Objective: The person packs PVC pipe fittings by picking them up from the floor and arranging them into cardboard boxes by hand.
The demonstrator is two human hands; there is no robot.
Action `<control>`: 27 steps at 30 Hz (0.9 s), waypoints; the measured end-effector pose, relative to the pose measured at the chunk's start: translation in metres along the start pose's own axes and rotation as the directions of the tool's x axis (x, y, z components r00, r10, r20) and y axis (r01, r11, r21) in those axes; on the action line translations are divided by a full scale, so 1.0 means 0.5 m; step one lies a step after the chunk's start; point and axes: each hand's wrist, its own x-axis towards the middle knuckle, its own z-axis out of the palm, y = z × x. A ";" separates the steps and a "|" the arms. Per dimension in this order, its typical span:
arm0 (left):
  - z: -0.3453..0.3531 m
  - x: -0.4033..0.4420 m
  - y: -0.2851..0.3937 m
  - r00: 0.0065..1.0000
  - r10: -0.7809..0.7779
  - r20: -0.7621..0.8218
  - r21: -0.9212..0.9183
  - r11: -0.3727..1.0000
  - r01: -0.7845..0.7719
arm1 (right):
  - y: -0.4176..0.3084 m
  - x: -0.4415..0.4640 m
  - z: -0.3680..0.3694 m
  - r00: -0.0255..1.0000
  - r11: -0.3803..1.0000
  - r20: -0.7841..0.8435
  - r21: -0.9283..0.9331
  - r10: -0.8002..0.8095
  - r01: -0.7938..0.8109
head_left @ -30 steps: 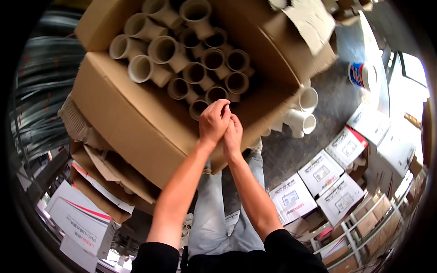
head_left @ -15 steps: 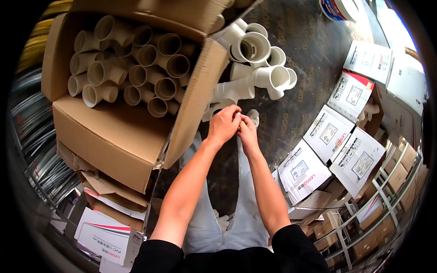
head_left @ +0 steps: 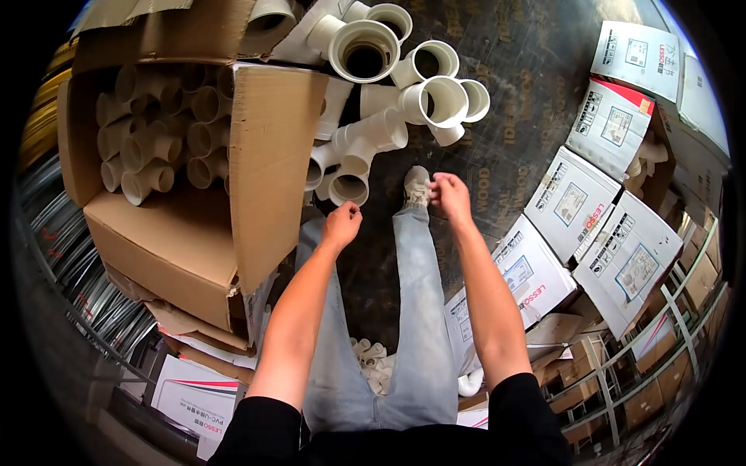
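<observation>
My left hand (head_left: 342,224) is in the air over the dark floor, just below a white pipe fitting (head_left: 349,187). Its fingers are curled in, and nothing shows in them. Off to the right, my right hand (head_left: 452,196) hovers beside my light shoe (head_left: 417,185). Its fingers are loosely bent and slightly apart, a little blurred, with nothing visible between them. Above both hands, several white pipe fittings lie on the floor, among them a branched one (head_left: 445,101) and a wide-mouthed one (head_left: 364,51). Neither hand touches them.
At left stands an open cardboard box (head_left: 159,225) holding several white fittings (head_left: 146,147); its raised flap (head_left: 276,167) rises beside my left arm. White printed cartons (head_left: 571,198) line the right side. Metal racking (head_left: 637,342) stands at lower right, and small white fittings (head_left: 375,363) lie between my legs.
My hands, together at the fingers before, have parted: the left moved left and down, the right moved to the right. The view has shifted, so the box sits further left.
</observation>
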 end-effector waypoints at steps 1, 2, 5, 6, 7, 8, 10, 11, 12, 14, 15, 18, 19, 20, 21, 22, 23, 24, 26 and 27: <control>0.000 0.005 0.004 0.999 -0.012 -0.034 -0.014 1.000 0.011 | -0.024 0.013 -0.004 1.000 0.999 -0.008 0.043 0.030 -0.030; 0.004 0.012 0.011 0.999 -0.020 -0.032 -0.016 1.000 0.019 | -0.047 0.025 -0.007 0.998 0.995 -0.011 0.082 0.062 -0.061; 0.018 0.064 0.030 0.991 -0.050 -0.121 -0.191 0.981 0.026 | -0.105 0.058 0.001 0.992 0.988 0.015 0.089 0.129 -0.130; 0.032 0.090 0.033 0.991 -0.057 -0.121 -0.194 0.981 0.033 | -0.117 0.069 0.006 0.991 0.987 0.018 0.084 0.135 -0.136; 0.045 0.121 0.040 0.977 -0.077 -0.198 -0.380 0.925 -0.004 | -0.136 0.076 0.016 0.989 0.988 0.019 0.053 0.147 -0.148; 0.060 0.147 0.047 0.957 -0.110 -0.269 -0.547 0.835 -0.058 | -0.153 0.084 0.024 0.987 0.987 0.019 0.024 0.160 -0.160; 0.046 0.157 0.122 0.909 -0.171 -0.381 -0.592 0.800 -0.098 | -0.166 0.112 0.032 0.984 0.985 0.032 0.018 0.173 -0.174; 0.039 0.163 0.145 0.898 -0.285 -0.334 -0.693 0.720 -0.029 | -0.167 0.125 0.035 0.983 0.983 0.029 0.005 0.182 -0.182; 0.040 0.174 0.151 0.878 -0.394 -0.271 -0.781 0.623 0.039 | -0.169 0.130 0.038 0.981 0.981 0.024 -0.010 0.194 -0.194; 0.056 0.208 0.137 0.879 -0.419 -0.228 -0.828 0.558 0.051 | -0.173 0.141 0.044 0.980 0.980 0.018 0.017 0.198 -0.198; 0.069 0.224 0.123 0.876 -0.437 -0.207 -0.858 0.510 0.052 | -0.173 0.146 0.047 0.984 0.984 0.007 0.001 0.177 -0.177; 0.084 0.239 0.111 0.867 -0.450 -0.212 -0.858 0.511 0.055 | -0.165 0.151 0.033 0.988 0.988 -0.028 -0.019 0.150 -0.150; 0.083 0.231 0.113 0.872 -0.432 -0.230 -0.853 0.521 0.033 | -0.155 0.145 0.028 0.989 0.989 -0.046 -0.021 0.142 -0.143; 0.078 0.222 0.116 0.876 -0.411 -0.251 -0.847 0.531 0.007 | -0.148 0.138 0.025 0.989 0.991 -0.061 -0.022 0.132 -0.134; 0.075 0.216 0.115 0.865 -0.424 -0.269 -0.780 0.622 0.062 | -0.131 0.132 0.015 0.992 0.993 -0.060 -0.040 0.109 -0.111; 0.071 0.205 0.117 0.866 -0.419 -0.273 -0.778 0.626 0.057 | -0.120 0.109 0.008 0.997 0.998 -0.043 -0.001 0.062 -0.062; 0.067 0.189 0.120 0.876 -0.404 -0.262 -0.772 0.633 0.061 | -0.104 0.087 0.000 0.998 0.999 -0.041 0.004 0.051 -0.051; 0.064 0.173 0.124 0.887 -0.387 -0.252 -0.766 0.640 0.062 | -0.089 0.068 -0.009 0.999 0.999 -0.040 0.009 0.036 -0.036; 0.053 0.129 0.145 0.895 -0.367 -0.255 -0.791 0.611 0.025 | -0.081 0.010 -0.023 0.997 0.994 -0.055 0.091 0.058 -0.053; 0.048 0.109 0.151 0.905 -0.340 -0.256 -0.782 0.624 0.014 | -0.074 -0.015 -0.033 0.997 0.992 -0.058 0.120 0.057 -0.050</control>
